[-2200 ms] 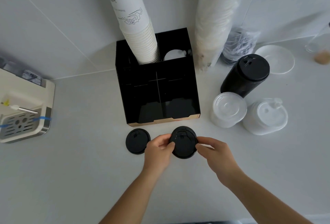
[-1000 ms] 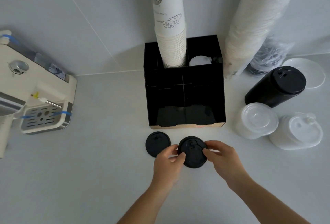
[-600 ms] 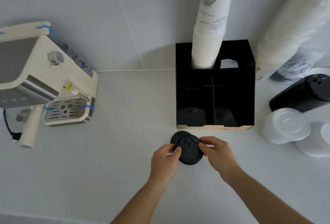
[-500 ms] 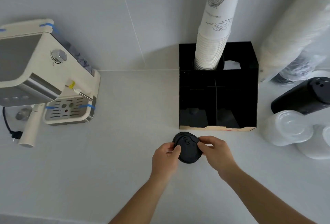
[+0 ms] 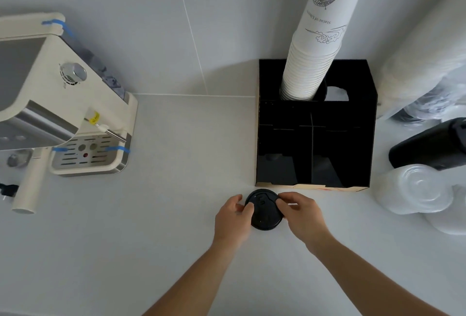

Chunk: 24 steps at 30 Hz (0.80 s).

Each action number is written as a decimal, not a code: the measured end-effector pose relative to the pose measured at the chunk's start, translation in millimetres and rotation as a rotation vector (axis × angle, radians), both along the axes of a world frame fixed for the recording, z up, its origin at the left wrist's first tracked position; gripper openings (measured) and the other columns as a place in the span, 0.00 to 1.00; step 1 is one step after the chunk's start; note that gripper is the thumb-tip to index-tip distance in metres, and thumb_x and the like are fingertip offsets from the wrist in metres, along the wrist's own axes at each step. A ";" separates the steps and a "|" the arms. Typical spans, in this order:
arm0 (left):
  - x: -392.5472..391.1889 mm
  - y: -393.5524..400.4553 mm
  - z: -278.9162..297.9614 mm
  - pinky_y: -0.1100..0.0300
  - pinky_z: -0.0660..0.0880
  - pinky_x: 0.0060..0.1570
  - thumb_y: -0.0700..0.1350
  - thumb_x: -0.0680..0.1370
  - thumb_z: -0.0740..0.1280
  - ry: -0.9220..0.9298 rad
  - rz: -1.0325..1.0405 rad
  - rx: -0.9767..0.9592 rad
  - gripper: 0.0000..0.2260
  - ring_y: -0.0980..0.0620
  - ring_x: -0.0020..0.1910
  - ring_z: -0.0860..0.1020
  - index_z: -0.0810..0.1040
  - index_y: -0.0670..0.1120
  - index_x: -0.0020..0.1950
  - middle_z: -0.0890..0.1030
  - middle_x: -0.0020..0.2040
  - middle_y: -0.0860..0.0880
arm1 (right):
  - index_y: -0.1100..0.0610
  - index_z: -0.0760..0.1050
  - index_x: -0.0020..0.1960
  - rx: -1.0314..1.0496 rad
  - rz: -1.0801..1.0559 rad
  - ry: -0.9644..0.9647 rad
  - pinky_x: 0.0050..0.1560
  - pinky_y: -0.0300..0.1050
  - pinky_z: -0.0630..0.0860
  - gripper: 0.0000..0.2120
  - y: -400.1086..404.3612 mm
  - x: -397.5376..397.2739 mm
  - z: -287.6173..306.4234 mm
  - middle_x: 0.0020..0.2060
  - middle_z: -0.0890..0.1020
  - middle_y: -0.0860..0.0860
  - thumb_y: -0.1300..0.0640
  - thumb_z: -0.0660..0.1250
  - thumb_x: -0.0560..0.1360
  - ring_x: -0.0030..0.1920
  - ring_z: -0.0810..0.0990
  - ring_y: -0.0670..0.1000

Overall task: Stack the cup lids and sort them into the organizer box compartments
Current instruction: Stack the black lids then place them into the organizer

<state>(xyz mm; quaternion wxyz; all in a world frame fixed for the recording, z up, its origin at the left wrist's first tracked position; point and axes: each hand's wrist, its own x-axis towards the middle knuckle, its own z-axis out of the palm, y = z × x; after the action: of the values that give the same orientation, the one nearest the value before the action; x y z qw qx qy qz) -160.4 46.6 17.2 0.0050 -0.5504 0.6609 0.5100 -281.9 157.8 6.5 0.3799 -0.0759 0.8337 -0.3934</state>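
Two black cup lids (image 5: 264, 211) lie stacked on the white counter, just in front of the black organizer box (image 5: 259, 139). My left hand (image 5: 233, 217) grips the stack's left edge with thumb and fingers. My right hand (image 5: 301, 212) pinches its right edge. The box's two front compartments look dark and I cannot tell what is in them. A tall stack of white paper cups (image 5: 317, 46) stands in its rear left compartment, and something white (image 5: 336, 94) shows in the rear right one.
A cream espresso machine (image 5: 60, 104) stands at the left. Right of the box are a black lid stack (image 5: 428, 144), clear lid stacks (image 5: 416, 189), and bagged cups (image 5: 423, 46) leaning on the wall.
Both hands carried the held black lid leftward onto the second black lid, so the two are now one stack. The camera view swung left, bringing the espresso machine into sight.
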 end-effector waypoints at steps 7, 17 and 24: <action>-11.7 -4.7 -3.1 0.68 0.72 0.38 0.54 0.77 0.64 -0.026 -0.046 0.009 0.12 0.54 0.44 0.77 0.79 0.48 0.52 0.79 0.44 0.54 | 0.50 0.82 0.53 0.041 0.058 0.035 0.51 0.46 0.80 0.09 -4.4 -0.9 -5.1 0.45 0.85 0.47 0.49 0.67 0.77 0.46 0.82 0.50; -15.7 -7.9 -11.9 0.65 0.69 0.30 0.46 0.75 0.64 0.040 -0.089 -0.014 0.10 0.50 0.33 0.73 0.79 0.41 0.39 0.81 0.36 0.41 | 0.49 0.80 0.53 0.054 0.057 0.015 0.46 0.47 0.83 0.09 -2.6 -2.2 -7.5 0.44 0.83 0.47 0.45 0.67 0.76 0.42 0.82 0.52; -11.1 -6.9 -17.1 0.67 0.68 0.46 0.50 0.75 0.68 -0.011 -0.038 -0.043 0.18 0.55 0.48 0.75 0.77 0.46 0.64 0.78 0.57 0.48 | 0.50 0.80 0.53 0.123 0.035 0.036 0.43 0.49 0.84 0.13 -7.0 -1.3 -8.3 0.43 0.83 0.49 0.43 0.69 0.75 0.42 0.82 0.53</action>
<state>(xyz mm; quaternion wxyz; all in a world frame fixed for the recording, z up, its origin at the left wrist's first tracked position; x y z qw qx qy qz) -171.6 39.7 0.1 0.0066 -0.5407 0.6819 0.4926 -283.2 150.8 -1.8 0.3756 -0.0739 0.8616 -0.3333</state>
